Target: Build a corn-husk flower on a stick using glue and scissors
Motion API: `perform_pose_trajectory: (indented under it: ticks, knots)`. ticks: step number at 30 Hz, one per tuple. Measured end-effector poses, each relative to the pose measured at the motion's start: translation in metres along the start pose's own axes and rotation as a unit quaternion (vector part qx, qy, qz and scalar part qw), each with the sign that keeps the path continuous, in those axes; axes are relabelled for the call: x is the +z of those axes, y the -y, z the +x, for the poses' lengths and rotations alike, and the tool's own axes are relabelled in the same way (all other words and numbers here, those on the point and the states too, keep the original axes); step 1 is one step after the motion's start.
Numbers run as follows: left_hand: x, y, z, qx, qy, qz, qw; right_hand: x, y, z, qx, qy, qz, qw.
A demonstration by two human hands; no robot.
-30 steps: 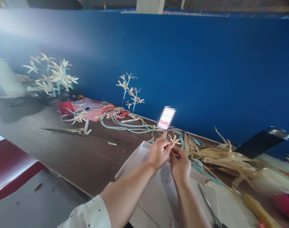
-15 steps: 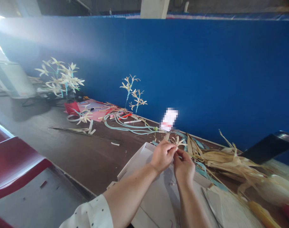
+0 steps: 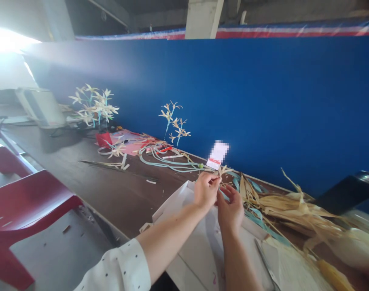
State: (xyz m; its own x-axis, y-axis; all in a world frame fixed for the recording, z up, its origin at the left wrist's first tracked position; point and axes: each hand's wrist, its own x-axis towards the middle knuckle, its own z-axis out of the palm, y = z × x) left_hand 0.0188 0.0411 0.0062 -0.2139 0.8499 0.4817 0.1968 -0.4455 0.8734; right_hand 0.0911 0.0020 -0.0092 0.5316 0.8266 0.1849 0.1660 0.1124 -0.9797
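Note:
My left hand [image 3: 205, 190] pinches a small straw-coloured husk flower [image 3: 223, 171] by its base, holding it above a shallow white box [image 3: 175, 202]. My right hand [image 3: 230, 208] sits just below and to the right, its fingers curled at the flower's stem end, touching it. Both hands hover over the brown table [image 3: 111, 190].
Dried corn husks [image 3: 287, 202] pile up at the right, with scissors [image 3: 265, 262] near the box. Light-blue strips [image 3: 163, 157], finished husk flower sprigs [image 3: 174, 121] and a bigger bunch [image 3: 95, 107] stand along the blue wall [image 3: 263, 101]. Red chairs [image 3: 23, 206] are at the left.
The view has tilted up and shifted right. Both hands have lifted the flower slightly; their grip looks the same.

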Motion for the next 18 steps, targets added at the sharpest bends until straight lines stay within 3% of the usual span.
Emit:
perform_pose_trajectory:
  ticks: [2,5,8,12,18]
  knots:
    - [-0.004,-0.01,0.008,-0.033,-0.036,0.004,0.999,0.0,-0.002,0.0,-0.001,-0.011,0.015,1.0]
    - [-0.017,-0.021,0.029,-0.104,-0.016,-0.015,0.994,0.0,-0.007,0.003,-0.013,-0.027,0.006,1.0]
    - [-0.044,-0.023,0.057,-0.083,0.011,-0.005,0.997,-0.001,-0.011,0.005,-0.029,-0.04,-0.032,0.998]
    - [-0.094,-0.001,0.097,-0.091,0.047,0.126,0.987,-0.001,-0.016,0.007,-0.048,-0.038,-0.06,0.996]
    - [-0.147,0.051,0.126,-0.205,0.075,0.286,0.933,0.001,-0.02,0.007,-0.032,-0.001,-0.062,0.998]
